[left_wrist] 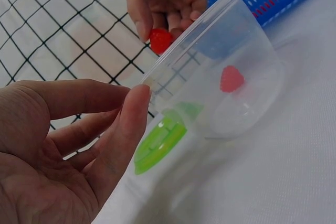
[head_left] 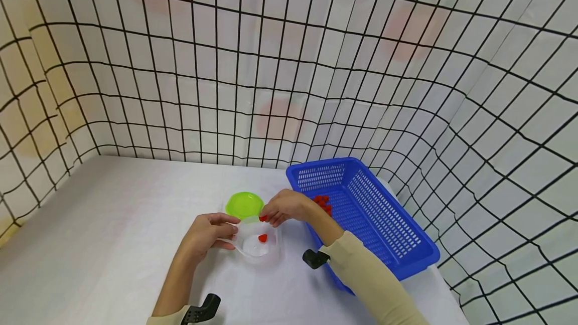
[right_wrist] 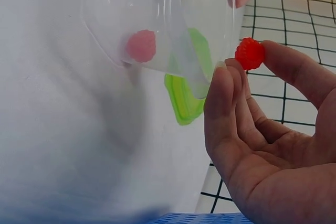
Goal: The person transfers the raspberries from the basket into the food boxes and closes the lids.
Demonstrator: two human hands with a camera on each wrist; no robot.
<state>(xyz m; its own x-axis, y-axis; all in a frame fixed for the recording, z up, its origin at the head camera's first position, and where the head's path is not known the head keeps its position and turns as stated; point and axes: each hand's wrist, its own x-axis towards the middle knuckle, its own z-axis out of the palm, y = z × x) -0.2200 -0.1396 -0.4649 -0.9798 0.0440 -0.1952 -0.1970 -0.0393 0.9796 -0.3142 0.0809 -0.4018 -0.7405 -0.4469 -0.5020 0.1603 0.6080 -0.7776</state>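
Observation:
A clear plastic tub (head_left: 254,251) stands on the white cloth, and my left hand (head_left: 203,234) pinches its rim between thumb and finger. One red raspberry (left_wrist: 231,79) lies inside the tub near the bottom. Over the rim on the far right side, my right hand (head_left: 289,206) pinches another raspberry (right_wrist: 250,54) between thumb and fingertip. Just behind the tub lies a bright green lid (head_left: 244,205), flat on the table. To the right, several more red raspberries (head_left: 321,200) sit in a blue basket (head_left: 388,229), partly hidden by my right hand.
The blue basket fills the right part of the table, close beside my right forearm. A black wire grid (head_left: 235,74) with white sheeting behind it encloses the back and sides. White cloth (head_left: 113,214) covers the tabletop to the left.

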